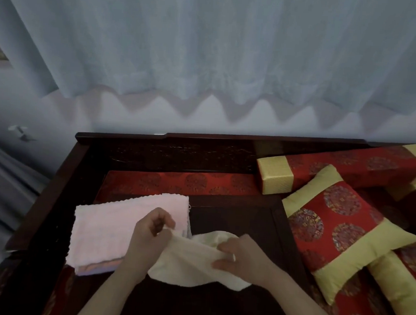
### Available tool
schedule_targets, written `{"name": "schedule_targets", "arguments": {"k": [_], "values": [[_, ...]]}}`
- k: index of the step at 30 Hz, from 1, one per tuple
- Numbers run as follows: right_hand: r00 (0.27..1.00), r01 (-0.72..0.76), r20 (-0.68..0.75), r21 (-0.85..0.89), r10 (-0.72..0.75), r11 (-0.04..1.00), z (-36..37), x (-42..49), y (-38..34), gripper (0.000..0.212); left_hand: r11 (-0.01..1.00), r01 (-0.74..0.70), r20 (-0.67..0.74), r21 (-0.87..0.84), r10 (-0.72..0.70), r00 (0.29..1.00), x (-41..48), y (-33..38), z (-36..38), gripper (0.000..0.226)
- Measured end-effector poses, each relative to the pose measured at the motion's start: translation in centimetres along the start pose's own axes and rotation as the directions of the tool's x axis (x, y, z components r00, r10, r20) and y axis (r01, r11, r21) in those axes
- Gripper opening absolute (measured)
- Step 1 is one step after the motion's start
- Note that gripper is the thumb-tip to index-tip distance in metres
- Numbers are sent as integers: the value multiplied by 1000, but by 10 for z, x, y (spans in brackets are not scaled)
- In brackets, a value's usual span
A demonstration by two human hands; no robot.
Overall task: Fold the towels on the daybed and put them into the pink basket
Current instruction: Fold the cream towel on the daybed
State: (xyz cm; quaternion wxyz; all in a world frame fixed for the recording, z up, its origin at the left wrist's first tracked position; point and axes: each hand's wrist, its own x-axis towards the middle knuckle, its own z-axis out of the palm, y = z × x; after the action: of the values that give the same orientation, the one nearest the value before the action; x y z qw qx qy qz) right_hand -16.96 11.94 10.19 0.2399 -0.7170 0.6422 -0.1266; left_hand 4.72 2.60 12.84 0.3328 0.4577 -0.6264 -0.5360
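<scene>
Hands [152, 229] [239, 255] grip cream towel [189, 262]; pink towel [113, 229] beside; cushion [339, 230] right

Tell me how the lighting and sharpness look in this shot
Head view: dim, bluish light filtering through the curtain; straight daybed frame bows from wide-angle distortion; both hands, left hand and right hand, look slightly soft, as does the cream towel; no glare.
</scene>
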Motion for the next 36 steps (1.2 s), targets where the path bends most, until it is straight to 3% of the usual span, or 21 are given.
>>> {"name": "schedule_targets", "arguments": {"k": [3, 6, 9, 11, 14, 17, 19, 21, 24, 26, 28, 32, 36], "values": [[994, 4, 108, -70, 3, 998, 31, -23, 27, 39, 998, 59, -28, 5, -58, 998, -18, -34, -16, 19], [968, 8, 250, -87, 14, 996, 59, -40, 54, 30, 979, 204, -68, -12, -204, 977, -45, -83, -32, 9], [908, -67, 407, -101, 103, 993, 63, -44, 71, 26, 915, 403, -155, 3, -397, 904, -66, -135, -43, 28], [893, -92, 429, -125, 137, 988, 53, -36, 79, 21, 849, 529, -230, -2, -515, 826, -74, -160, -47, 22], [937, -148, 328, 61, 120, 987, 36, -10, 78, 11, 774, 633, -257, 6, -610, 749, -77, -183, -45, 15], [984, -171, 120, 417, 132, 893, 40, 31, 61, 11, 756, 654, -272, 29, -624, 733, -73, -190, -39, 10], [981, -186, 59, 549, 184, 815, 57, 63, 52, 10, 751, 659, -268, 35, -628, 731, -67, -194, -36, 17], [963, -256, 74, 560, 261, 788, 82, 92, 47, 3, 748, 663, -278, 34, -630, 726, -63, -197, -35, 26], [903, -429, 217, 507, 371, 748, 109, 122, 45, 14, 745, 667, -298, 16, -633, 714, -56, -197, -33, 25], [865, -490, 334, 396, 375, 776, 113, 129, 43, 18, 736, 676, -301, 10, -643, 705, -53, -200, -33, 34], [852, -489, 382, 336, 358, 805, 103, 126, 46, 8, 726, 687, -284, 4, -658, 697, -50, -201, -32, 37], [897, -434, 283, 420, 339, 797, 59, 81, 71, 4, 743, 668, -188, 46, -650, 736, -43, -196, -22, 37], [866, -501, 254, 471, 432, 726, 43, -3, 118, 21, 731, 679, -144, 71, -666, 732, -39, -199, -7, 35]]}}
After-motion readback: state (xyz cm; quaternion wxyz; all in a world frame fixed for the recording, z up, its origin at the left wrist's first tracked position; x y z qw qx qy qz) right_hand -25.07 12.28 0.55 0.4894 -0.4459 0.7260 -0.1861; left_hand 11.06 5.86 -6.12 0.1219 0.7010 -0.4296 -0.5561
